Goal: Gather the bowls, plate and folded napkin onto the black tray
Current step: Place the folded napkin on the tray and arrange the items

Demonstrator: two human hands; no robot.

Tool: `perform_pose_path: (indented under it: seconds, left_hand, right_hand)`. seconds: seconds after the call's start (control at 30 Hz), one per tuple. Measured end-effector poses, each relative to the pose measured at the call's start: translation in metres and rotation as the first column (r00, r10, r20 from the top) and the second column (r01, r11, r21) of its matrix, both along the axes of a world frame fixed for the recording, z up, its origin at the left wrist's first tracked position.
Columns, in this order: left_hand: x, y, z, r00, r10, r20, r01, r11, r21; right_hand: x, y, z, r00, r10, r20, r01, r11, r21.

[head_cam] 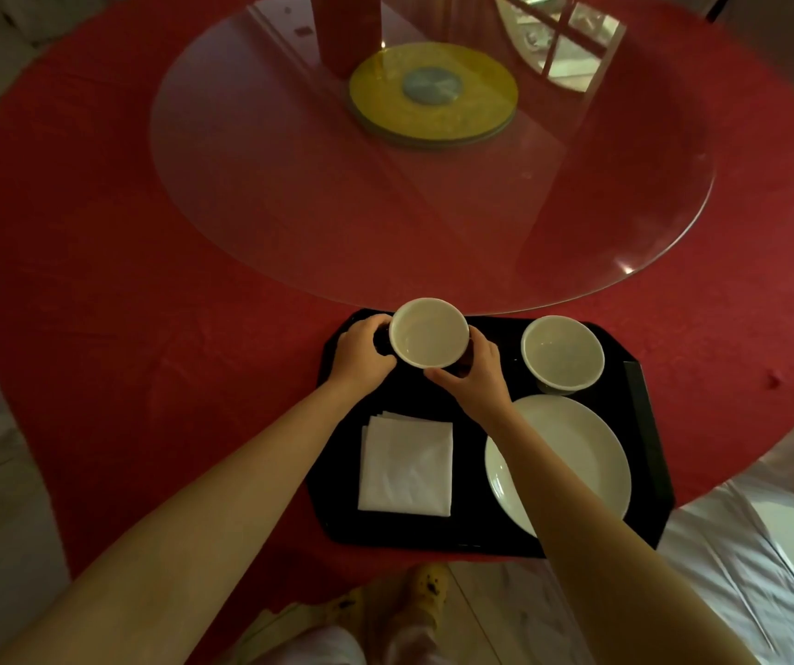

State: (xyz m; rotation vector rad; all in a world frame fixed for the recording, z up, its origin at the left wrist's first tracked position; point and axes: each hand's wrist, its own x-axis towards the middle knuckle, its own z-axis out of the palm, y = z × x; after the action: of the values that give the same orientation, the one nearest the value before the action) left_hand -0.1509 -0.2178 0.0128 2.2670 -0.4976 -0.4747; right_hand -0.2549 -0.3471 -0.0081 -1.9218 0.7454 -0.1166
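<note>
The step in hand looks like setting the last round white ceramic bowl [428, 332] down at the far left corner of the black octagonal plastic tray [644, 439]. To do it well, the person lowers the bowl level, both sides at the same rate, so its foot meets the tray flat rather than on one edge. It should land well inside the raised rim, clear of the folded white cloth napkin [405, 465] nearer the body. Only once the weight sits on the tray do the fingers open and slide outward.

The left hand [361, 355] cups the bowl's left side, fingers curled round the wall below the rim. The right hand [474, 371] holds the near-right side, thumb reaching under the front edge. Both are closed on the bowl, which sits between them, upright and apparently empty. Whether its base already touches the tray cannot be told, since the hands hide it.

A second white ceramic bowl [562, 353] stands at the far right of the tray, apart from the held one. The large round white plate [572, 453] lies at the near right, partly crossed by the right forearm. The napkin lies at the near left, just beside the plate. The tray rests on the red cloth-covered round table [145, 304], near the clear glass turntable [433, 184].
</note>
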Motion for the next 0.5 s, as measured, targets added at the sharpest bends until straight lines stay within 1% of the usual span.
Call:
perform_pose_path:
  seconds: [0.13,0.2,0.27,0.37,0.43,0.5]
  left_hand:
    - [-0.015,0.015,0.003,0.998,0.059,-0.011,-0.058,0.996,0.061]
    - [-0.034,0.033,-0.001,0.999,0.045,-0.024,-0.042,0.994,0.100]
    - [-0.059,0.052,-0.008,0.998,-0.004,-0.064,0.015,0.987,0.161]
    - [-0.088,0.067,-0.017,0.991,-0.049,-0.128,0.082,0.960,0.267]
    - [-0.096,0.066,-0.020,0.983,-0.041,-0.177,0.087,0.961,0.261]
    - [-0.098,0.061,-0.020,0.983,-0.024,-0.184,0.068,0.969,0.237]
  right_hand:
    - [-0.006,-0.001,0.005,0.999,-0.025,-0.038,0.025,1.000,0.012]
    - [-0.021,0.005,0.007,0.997,-0.029,-0.076,0.021,0.994,-0.103]
    - [-0.044,0.018,0.006,0.990,0.037,-0.134,-0.066,0.973,-0.221]
    - [-0.069,0.042,-0.002,0.944,0.219,-0.247,-0.288,0.911,-0.295]
    - [-0.075,0.049,-0.006,0.920,0.242,-0.308,-0.335,0.893,-0.300]
    - [-0.075,0.051,-0.006,0.921,0.218,-0.324,-0.315,0.905,-0.286]
